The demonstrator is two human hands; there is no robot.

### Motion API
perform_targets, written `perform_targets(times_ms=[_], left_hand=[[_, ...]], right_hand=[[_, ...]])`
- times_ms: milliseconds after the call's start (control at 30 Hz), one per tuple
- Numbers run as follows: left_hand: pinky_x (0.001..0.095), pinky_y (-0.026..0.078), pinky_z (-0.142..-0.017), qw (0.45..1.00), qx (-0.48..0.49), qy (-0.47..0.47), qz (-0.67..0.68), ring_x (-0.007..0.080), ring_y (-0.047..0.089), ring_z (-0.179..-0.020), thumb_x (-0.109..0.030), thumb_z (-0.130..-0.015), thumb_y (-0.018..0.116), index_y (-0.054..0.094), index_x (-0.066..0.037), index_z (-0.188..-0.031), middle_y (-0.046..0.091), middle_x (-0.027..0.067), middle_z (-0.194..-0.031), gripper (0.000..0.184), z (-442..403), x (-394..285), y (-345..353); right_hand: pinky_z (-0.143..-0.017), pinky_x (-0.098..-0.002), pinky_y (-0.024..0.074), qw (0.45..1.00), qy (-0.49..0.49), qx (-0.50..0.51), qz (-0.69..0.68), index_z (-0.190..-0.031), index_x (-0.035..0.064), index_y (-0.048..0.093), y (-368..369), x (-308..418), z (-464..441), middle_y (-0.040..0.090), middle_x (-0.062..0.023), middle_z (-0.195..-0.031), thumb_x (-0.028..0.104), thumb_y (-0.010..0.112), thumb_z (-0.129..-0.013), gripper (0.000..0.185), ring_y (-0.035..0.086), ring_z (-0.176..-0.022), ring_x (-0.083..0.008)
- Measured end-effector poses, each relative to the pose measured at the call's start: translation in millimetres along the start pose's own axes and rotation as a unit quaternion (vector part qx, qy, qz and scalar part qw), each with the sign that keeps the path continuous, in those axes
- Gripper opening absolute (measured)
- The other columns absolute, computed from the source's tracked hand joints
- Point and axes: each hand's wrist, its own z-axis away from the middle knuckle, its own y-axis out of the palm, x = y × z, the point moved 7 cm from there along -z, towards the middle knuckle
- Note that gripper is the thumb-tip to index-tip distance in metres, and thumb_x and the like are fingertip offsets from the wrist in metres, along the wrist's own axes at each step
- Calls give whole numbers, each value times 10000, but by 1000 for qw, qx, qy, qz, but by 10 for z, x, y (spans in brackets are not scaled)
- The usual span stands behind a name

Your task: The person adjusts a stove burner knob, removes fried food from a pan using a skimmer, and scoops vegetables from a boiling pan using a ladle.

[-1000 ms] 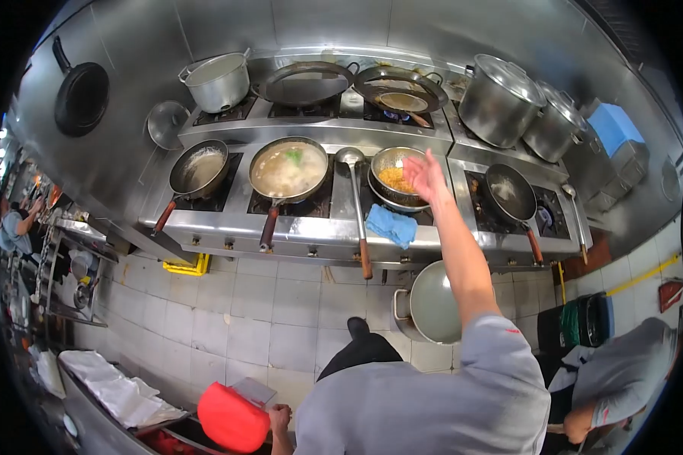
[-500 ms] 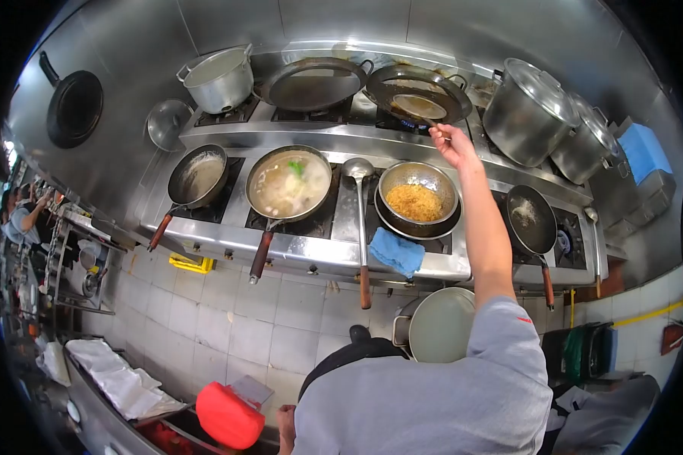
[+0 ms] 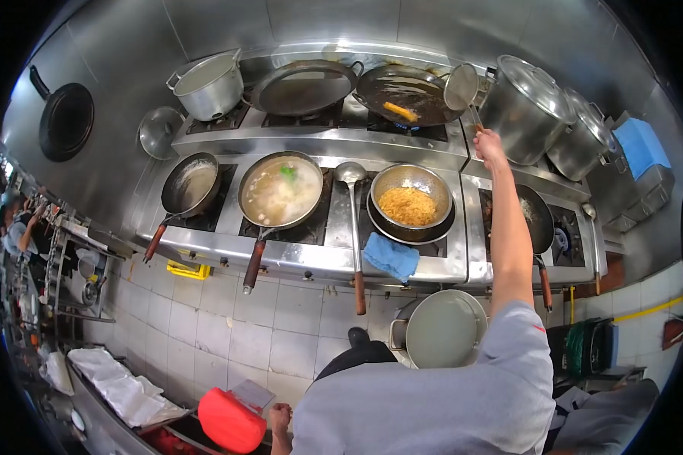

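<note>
My right hand (image 3: 489, 145) is closed around the handle of a round mesh strainer (image 3: 461, 86), which is lifted and tilted at the right rim of the back-right frying pan (image 3: 432, 91). In the dark oil of that wide pan lies a golden, elongated piece of food (image 3: 400, 111), over a lit burner. My left hand (image 3: 280, 416) hangs low by my body, fingers curled, with nothing visible in it. Below the pan, on the front row, a metal bowl of golden crumb-like food (image 3: 407, 205) sits in a dark pan.
A pan of pale broth (image 3: 281, 189), a long ladle (image 3: 350, 174) and a blue cloth (image 3: 391, 256) are at the front of the stove. Tall lidded pots (image 3: 530, 114) stand just right of the strainer. A large pot (image 3: 445, 330) is on the floor near my legs.
The strainer has come up out of the oil and moved right with my right hand. The golden piece now shows in the pan. My left hand stays low.
</note>
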Motion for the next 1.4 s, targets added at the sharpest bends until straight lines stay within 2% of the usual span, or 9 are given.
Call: perform_targets(times_ms=[200,367,433,533,700,1000,1133,1300,1400], left_hand=[[232,382,-454,998,2,42,-55,109,482,-515,-23,-691,480,564,33,-718,550,57,-596,104,23,-65,91],[239,395,-473,999,-11,11,-31,115,505,-528,-20,-680,504,570,28,-721,560,66,-609,91,128,-150,135],[243,402,-480,999,-9,15,-34,122,511,-532,-24,-676,510,571,32,-720,565,72,-612,94,133,-110,156],[251,415,-498,998,-10,25,-60,135,522,-543,-39,-668,526,575,37,-718,574,82,-620,104,166,-72,192],[263,431,-536,997,-20,15,-68,148,538,-568,-81,-652,557,590,35,-718,588,93,-634,137,200,71,215],[273,439,-569,997,-3,33,-63,152,550,-602,-94,-662,546,600,31,-746,598,99,-654,159,192,168,249],[276,445,-585,998,-11,25,-57,155,557,-624,-79,-672,537,600,38,-767,607,114,-688,163,298,25,291],[277,446,-588,998,-10,10,-69,153,560,-632,-83,-675,547,605,31,-778,611,114,-696,164,274,143,308],[276,445,-587,994,-11,12,-110,152,561,-632,-97,-676,562,609,24,-778,612,107,-694,165,233,189,298]], right_hand=[[-341,-240,270,936,-127,-29,326,-1005,-9,508,-210,-117,-480,462,-34,-614,121,429,-814,245,348,-411,-94],[-346,-291,288,972,-3,75,224,-737,-33,533,13,60,-132,462,-65,-567,111,448,-762,169,386,-405,-127],[-312,-251,227,974,37,144,170,-662,-5,483,115,11,-182,432,-46,-538,101,440,-781,165,328,-380,-88],[-309,-218,222,972,116,165,118,-678,3,454,226,-2,-89,447,-44,-573,94,430,-806,158,320,-393,-69],[-286,-169,209,974,121,176,75,-740,-1,456,416,-4,48,435,-18,-606,103,409,-830,145,315,-401,-29],[-292,-129,209,926,222,258,-161,-876,-34,430,823,-337,69,418,-1,-632,153,384,-877,192,280,-402,-4],[-301,-138,202,928,212,252,-173,-878,-30,444,843,-490,72,411,-3,-632,176,396,-885,211,286,-408,-11],[-336,-201,250,986,86,124,-69,-843,-22,465,669,-369,155,443,-29,-630,134,415,-863,165,321,-404,-60],[-342,-226,271,992,26,122,-18,-875,-35,467,610,-326,134,460,-37,-625,124,425,-848,167,339,-396,-73]])
